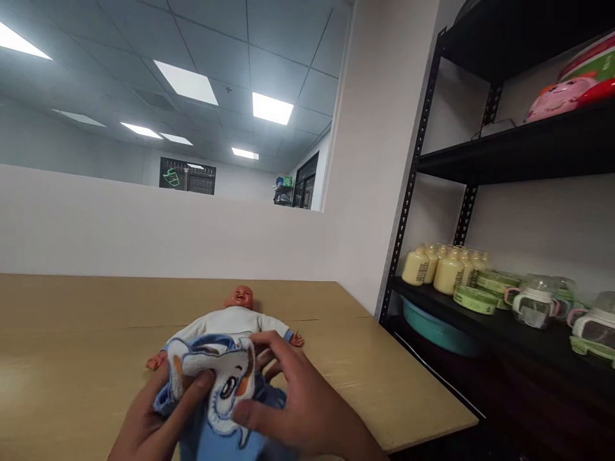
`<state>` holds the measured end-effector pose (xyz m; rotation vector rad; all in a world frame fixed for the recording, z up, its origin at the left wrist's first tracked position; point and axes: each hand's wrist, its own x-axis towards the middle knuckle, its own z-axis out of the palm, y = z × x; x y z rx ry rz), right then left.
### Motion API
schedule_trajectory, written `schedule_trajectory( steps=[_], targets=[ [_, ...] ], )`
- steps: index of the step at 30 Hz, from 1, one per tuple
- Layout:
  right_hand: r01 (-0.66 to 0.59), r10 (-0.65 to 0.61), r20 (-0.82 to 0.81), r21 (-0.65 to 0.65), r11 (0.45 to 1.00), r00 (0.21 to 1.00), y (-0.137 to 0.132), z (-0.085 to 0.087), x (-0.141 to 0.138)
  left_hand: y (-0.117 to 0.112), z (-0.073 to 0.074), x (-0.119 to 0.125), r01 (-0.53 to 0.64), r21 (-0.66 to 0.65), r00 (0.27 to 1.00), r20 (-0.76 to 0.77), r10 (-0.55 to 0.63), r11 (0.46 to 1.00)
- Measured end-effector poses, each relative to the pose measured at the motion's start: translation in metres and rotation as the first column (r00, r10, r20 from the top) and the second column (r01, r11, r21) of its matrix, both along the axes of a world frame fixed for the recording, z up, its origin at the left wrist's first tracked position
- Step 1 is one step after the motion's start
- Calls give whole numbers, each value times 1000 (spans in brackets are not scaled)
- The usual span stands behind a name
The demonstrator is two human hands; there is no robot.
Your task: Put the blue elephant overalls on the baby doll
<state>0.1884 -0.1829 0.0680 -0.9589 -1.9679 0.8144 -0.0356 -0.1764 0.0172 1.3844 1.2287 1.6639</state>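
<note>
In the head view, a blue baby garment [225,422] with a white animal-face appliqué is held up near the bottom centre. My left hand [161,403] grips its left side, the thumb lying over the white trim. On the other side, my right hand [300,390] has its thumb on the front by the stitched eye and its fingers behind the edge. Just beyond, a baby doll [240,296] lies face up on the wooden table [86,307] in a white top with blue cuffs. The garment and my hands hide the doll's lower body.
A black metal shelf unit [480,160] stands at the right. It bears several cream bottles [449,272], green round tubs [475,299], baby cups [533,307] and a teal basin [437,330]. A low white wall [144,230] runs behind the table.
</note>
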Motion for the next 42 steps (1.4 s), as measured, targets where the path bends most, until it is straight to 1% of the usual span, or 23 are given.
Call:
schedule_trajectory(
  steps=[2,3,4,6,7,10,13,15,17,19,21,24,26,29,31,34,36,37,39,40,42],
  targets=[
    [-29,30,38,-18,999,999,4,-10,7,6,7,-4,-52,30,999,-15,52,998],
    [-30,30,44,6,1000,999,5,-13,9,8,9,-6,-51,24,998,-18,52,998],
    [-21,19,44,49,999,999,5,-15,10,10,11,-8,-27,6,999,-24,27,1000],
    [14,-20,35,163,987,999,4,-13,10,13,13,-12,22,-23,1000,-20,-22,999],
    [38,-44,22,219,975,999,4,-10,9,14,14,-14,28,-29,1000,-9,-29,999],
    [96,-93,-24,307,947,995,9,-2,10,17,14,-19,3,10,1000,-16,-3,1000],
    [129,-110,-82,304,944,991,20,0,13,22,10,-23,48,115,998,-43,-43,992],
    [153,-125,-119,267,952,985,29,-1,14,25,6,-23,105,179,994,-7,-105,978],
    [170,-140,-144,223,960,980,37,-2,13,26,2,-22,177,199,981,38,-188,964],
    [165,-135,-144,221,961,980,43,-4,12,26,0,-19,231,204,966,68,-249,951],
    [144,-118,-113,263,954,987,46,-6,11,24,3,-16,260,206,958,71,-279,943],
    [105,-109,-7,329,938,994,47,-11,11,20,13,-9,279,193,951,77,-298,941],
    [108,-152,89,377,920,984,45,-17,11,18,21,-6,296,179,940,117,-320,938],
    [156,-272,187,472,868,944,37,-30,10,18,29,-5,320,159,919,187,-346,934],
    [178,-309,177,519,836,934,31,-39,7,19,31,-5,334,154,913,194,-360,930],
    [162,-263,85,597,786,961,26,-46,1,18,36,-5,344,164,914,165,-370,924],
    [113,-184,44,645,755,982,26,-44,-2,17,41,-4,347,166,918,141,-370,923],
    [78,-143,48,650,756,988,27,-41,-2,17,44,-3,342,173,921,131,-366,923],
    [7,-90,100,627,779,991,29,-32,-1,16,49,-3,316,196,933,117,-342,928],
    [-13,-88,135,610,793,987,30,-27,1,17,52,-4,303,201,936,119,-330,932],
    [-15,-132,201,597,802,971,31,-18,4,19,56,-7,281,191,942,131,-308,940]
  ],
)
